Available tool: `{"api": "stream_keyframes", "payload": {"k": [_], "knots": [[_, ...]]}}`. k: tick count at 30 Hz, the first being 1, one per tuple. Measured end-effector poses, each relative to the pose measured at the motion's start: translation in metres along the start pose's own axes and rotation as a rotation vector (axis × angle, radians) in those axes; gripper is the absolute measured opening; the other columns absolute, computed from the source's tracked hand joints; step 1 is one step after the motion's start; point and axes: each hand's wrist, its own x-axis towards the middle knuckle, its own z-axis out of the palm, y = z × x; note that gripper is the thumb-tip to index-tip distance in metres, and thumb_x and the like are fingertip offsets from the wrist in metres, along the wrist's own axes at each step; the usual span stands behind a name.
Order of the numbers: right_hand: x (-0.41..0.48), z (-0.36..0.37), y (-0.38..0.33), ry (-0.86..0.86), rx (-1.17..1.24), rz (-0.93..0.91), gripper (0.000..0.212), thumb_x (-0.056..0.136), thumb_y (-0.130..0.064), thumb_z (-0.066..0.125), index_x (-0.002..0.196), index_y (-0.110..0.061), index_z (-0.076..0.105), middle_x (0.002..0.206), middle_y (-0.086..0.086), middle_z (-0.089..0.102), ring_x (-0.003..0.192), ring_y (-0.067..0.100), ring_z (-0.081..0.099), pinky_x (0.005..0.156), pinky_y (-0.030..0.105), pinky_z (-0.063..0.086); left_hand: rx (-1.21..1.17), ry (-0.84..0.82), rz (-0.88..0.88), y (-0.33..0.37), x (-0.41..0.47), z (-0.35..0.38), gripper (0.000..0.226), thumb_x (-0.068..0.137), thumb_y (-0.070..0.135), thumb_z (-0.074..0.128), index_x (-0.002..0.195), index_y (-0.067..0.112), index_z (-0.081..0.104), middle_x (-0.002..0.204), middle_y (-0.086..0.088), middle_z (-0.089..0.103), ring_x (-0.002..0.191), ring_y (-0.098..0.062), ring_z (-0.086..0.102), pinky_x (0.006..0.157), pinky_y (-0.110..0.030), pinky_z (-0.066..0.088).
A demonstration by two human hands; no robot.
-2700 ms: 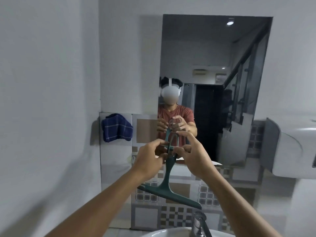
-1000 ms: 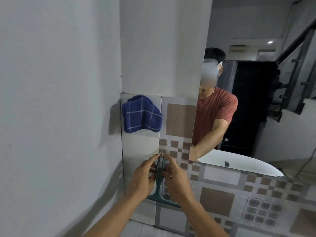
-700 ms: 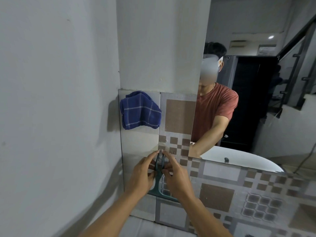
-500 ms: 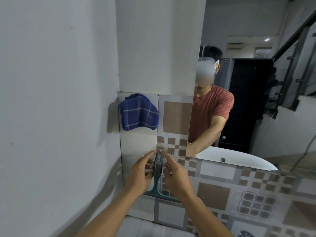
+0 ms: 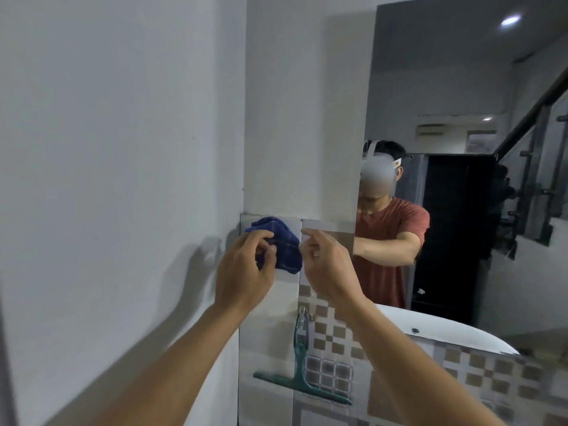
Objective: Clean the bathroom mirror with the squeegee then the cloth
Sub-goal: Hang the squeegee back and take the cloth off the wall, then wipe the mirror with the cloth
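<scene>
squeegee [image 5: 299, 358] hung on wall hook, apparently finished with; blue cloth [image 5: 284, 250] pinched by left hand [image 5: 246, 272] for unhooking; right hand [image 5: 325, 265] half-curled, empty.

A plain white wall [image 5: 107, 149] fills the left side and meets a second white wall [image 5: 301, 103] at the corner. Below that second wall runs a band of tiles [image 5: 335, 339], grey with brown squares in a checker pattern, plus one plain pale tile [image 5: 270, 318] right at the corner. To the right of the corner, reflected room: a round ceiling light [image 5: 510, 19] glows at the top, a smaller one [image 5: 487, 119] below it. Under those lights stands a dark doorway [image 5: 451, 235], and right of it a stair railing [image 5: 534, 167] climbs with glass panels.
</scene>
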Motion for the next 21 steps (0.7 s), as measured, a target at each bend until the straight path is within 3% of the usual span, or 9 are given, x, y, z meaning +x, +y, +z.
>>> {"api": "stream_keyframes", "payload": {"k": [3, 6, 11, 16, 19, 21], "knots": [[0.029, 0.003, -0.011, -0.091, -0.084, -0.009, 0.037, 0.105, -0.023, 0.044, 0.138, -0.018, 0.058, 0.133, 0.005, 0.065, 0.119, 0.022, 0.061, 0.101, 0.037, 0.051, 0.181, -0.026, -0.015, -0.004, 0.035, -0.006, 0.024, 0.097, 0.029, 0.056, 0.119, 0.023, 0.062, 0.113, 0.004, 0.065, 0.106, -0.018, 0.056, 0.079, -0.033, 0.052], [0.05, 0.009, -0.013, -0.188, -0.171, -0.001, 0.033, 0.103, -0.026, 0.047, 0.13, -0.018, 0.064, 0.124, 0.007, 0.069, 0.107, 0.025, 0.064, 0.092, 0.039, 0.054, 0.287, -0.108, -0.066, -0.01, 0.06, -0.004, 0.029, 0.099, 0.034, 0.053, 0.124, 0.024, 0.062, 0.121, 0.001, 0.063, 0.114, -0.022, 0.054, 0.083, -0.038, 0.052], [0.063, 0.02, -0.01, -0.274, -0.21, 0.013, 0.028, 0.094, -0.027, 0.061, 0.119, -0.017, 0.068, 0.107, 0.007, 0.073, 0.093, 0.027, 0.066, 0.083, 0.045, 0.058, 0.354, -0.363, -0.085, -0.017, 0.078, 0.004, 0.029, 0.099, 0.035, 0.05, 0.122, 0.028, 0.066, 0.113, 0.0, 0.067, 0.098, -0.022, 0.064, 0.085, -0.038, 0.054], [0.068, 0.027, -0.009, -0.264, -0.23, 0.037, 0.019, 0.089, -0.02, 0.061, 0.101, -0.012, 0.073, 0.09, 0.009, 0.073, 0.078, 0.029, 0.067, 0.073, 0.046, 0.06, 0.383, -0.388, -0.098, -0.02, 0.081, 0.007, 0.035, 0.094, 0.033, 0.056, 0.127, 0.025, 0.062, 0.117, -0.002, 0.067, 0.101, -0.025, 0.063, 0.083, -0.035, 0.052], [0.07, 0.026, -0.012, -0.256, -0.241, 0.041, 0.015, 0.087, -0.017, 0.061, 0.087, -0.008, 0.073, 0.079, 0.01, 0.069, 0.069, 0.027, 0.062, 0.061, 0.039, 0.055, 0.409, -0.437, -0.096, -0.019, 0.085, 0.005, 0.022, 0.092, 0.033, 0.056, 0.11, 0.024, 0.064, 0.105, -0.003, 0.07, 0.09, -0.024, 0.062, 0.071, -0.032, 0.046], [0.07, 0.024, -0.014, -0.236, -0.253, 0.03, 0.014, 0.087, -0.017, 0.062, 0.085, -0.007, 0.072, 0.077, 0.008, 0.065, 0.065, 0.022, 0.056, 0.051, 0.029, 0.042, 0.431, -0.436, -0.09, -0.018, 0.087, 0.004, 0.018, 0.091, 0.036, 0.056, 0.103, 0.024, 0.063, 0.102, -0.002, 0.07, 0.087, -0.024, 0.061, 0.067, -0.032, 0.044]]}}
